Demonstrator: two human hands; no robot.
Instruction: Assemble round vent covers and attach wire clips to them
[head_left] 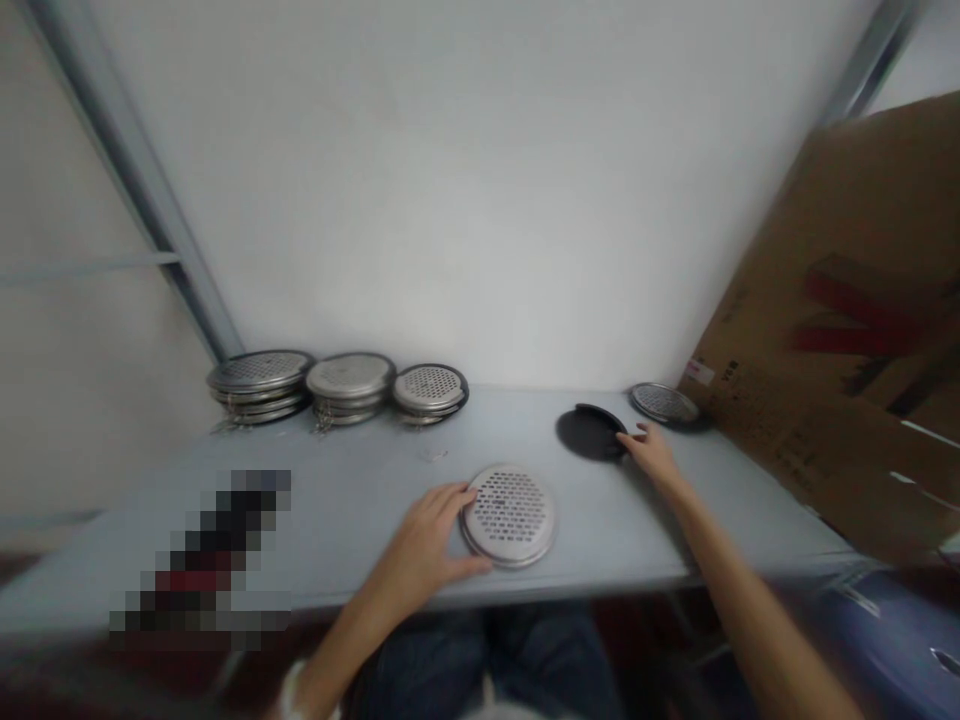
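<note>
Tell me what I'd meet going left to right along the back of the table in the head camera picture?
First stack of holey metal discs → second stack of holey metal discs → third stack of holey metal discs → black round disc → single holey metal disc → brown cardboard

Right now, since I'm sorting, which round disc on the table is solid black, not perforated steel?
The black disc beside the right hand: the others, like the one touching the left hand, show a perforated metal face.

No legible text, small print on the cardboard box (817, 420) too blurred to read, pink-and-white label (698, 371) unreadable too
</note>
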